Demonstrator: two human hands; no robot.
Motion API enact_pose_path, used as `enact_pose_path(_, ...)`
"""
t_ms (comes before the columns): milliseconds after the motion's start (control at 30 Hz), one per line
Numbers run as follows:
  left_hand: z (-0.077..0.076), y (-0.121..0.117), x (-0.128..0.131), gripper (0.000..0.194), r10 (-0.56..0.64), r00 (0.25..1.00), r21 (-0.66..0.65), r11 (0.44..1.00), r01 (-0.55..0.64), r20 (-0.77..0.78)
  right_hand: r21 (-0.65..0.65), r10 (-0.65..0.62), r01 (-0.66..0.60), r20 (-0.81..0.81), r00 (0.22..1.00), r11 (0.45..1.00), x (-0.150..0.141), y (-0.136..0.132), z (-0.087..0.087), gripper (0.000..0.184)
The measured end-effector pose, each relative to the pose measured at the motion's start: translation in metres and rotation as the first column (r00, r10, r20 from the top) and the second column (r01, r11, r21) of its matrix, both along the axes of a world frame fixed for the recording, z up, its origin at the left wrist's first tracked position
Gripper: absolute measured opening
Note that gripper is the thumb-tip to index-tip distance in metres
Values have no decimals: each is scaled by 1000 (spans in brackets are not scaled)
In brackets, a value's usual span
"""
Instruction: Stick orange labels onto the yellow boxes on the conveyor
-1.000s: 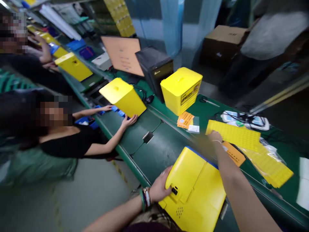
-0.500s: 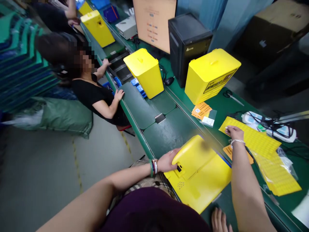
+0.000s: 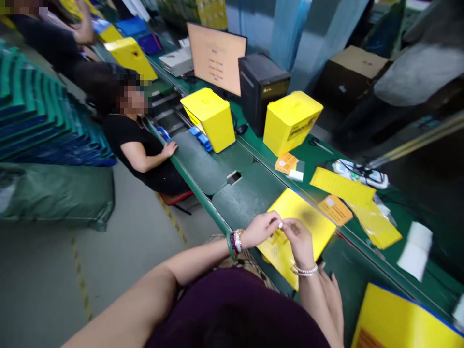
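Note:
A flat yellow casing [image 3: 303, 218] lies on the green conveyor belt [image 3: 250, 195] right in front of me. My left hand [image 3: 261, 228] and my right hand [image 3: 299, 241] meet above its near edge, fingertips pinched together on something small that I cannot make out. Beyond the casing, on the green bench, lie a yellow label sheet [image 3: 340, 186], an orange card [image 3: 335, 209] and a bag of more yellow sheets [image 3: 377, 224].
Two upright yellow boxes [image 3: 210, 116] [image 3: 292, 121] stand further along, beside a black computer tower [image 3: 261, 87] and a monitor [image 3: 216, 57]. A seated person in black [image 3: 141, 145] rests a hand on the belt edge. Another yellow casing [image 3: 402, 321] lies at the lower right.
My right hand has come back from the label sheet to meet my left hand over the casing. My left hand has let go of the casing's corner. The view has swung.

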State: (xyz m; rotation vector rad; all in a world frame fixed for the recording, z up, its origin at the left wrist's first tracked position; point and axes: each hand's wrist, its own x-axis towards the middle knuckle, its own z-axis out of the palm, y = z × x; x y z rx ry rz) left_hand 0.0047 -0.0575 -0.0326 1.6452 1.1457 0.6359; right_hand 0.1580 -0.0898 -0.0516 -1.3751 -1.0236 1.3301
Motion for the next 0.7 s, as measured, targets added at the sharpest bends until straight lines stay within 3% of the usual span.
enact_pose_path(167, 20, -9, -3, 22, -124, 992, -8, 992, 124, 31, 88, -257, 253, 38, 966, 964, -11, -26, 18, 23)
enact_pose_path(233, 24, -9, -5, 23, -153, 978, -96, 981, 167, 143, 111, -310, 303, 51, 949, 946, -16, -35, 22, 22)
enact_pose_path(300, 26, -7, -9, 24, -150, 924, -274, 927, 255, 353, 123, -335, 327, 47, 941, 937, -21, -41, 25, 21)
enact_pose_path(333, 26, -6, -13, 24, -127, 874, -386, 861, 332, 468, 123, -334, 327, 41, 942, 937, -25, -44, 26, 21)
enact_pose_path(367, 25, -6, -18, 24, -85, 817, -492, 761, 423, 571, 122, -330, 324, 35, 943, 938, -29, -45, 27, 20)
enact_pose_path(467, 19, -8, -36, 25, 98, 696, -674, 379, 634, 711, 106, -284, 278, 48, 958, 955, -44, -49, 30, 17)
enact_pose_path(500, 16, -10, -42, 25, 135, 691, -696, 291, 657, 710, 92, -252, 246, 56, 966, 965, -50, -50, 29, 18)
enact_pose_path(533, 12, -12, -49, 27, 144, 701, -712, 245, 658, 698, 73, -220, 215, 65, 973, 974, -56, -50, 28, 19)
enact_pose_path(567, 8, -13, -55, 30, 122, 722, -726, 240, 644, 681, 55, -202, 198, 80, 976, 979, -62, -50, 26, 20)
enact_pose_path(600, 3, -13, -61, 35, 76, 754, -739, 282, 612, 653, 41, -203, 200, 106, 973, 979, -67, -50, 22, 21)
enact_pose_path(633, -4, -11, -67, 39, 15, 796, -742, 373, 557, 606, 37, -233, 230, 144, 962, 972, -71, -50, 16, 23)
enact_pose_path(700, -22, -3, -76, 42, -109, 897, -657, 645, 392, 428, 52, -362, 362, 256, 896, 931, -76, -49, 1, 26)
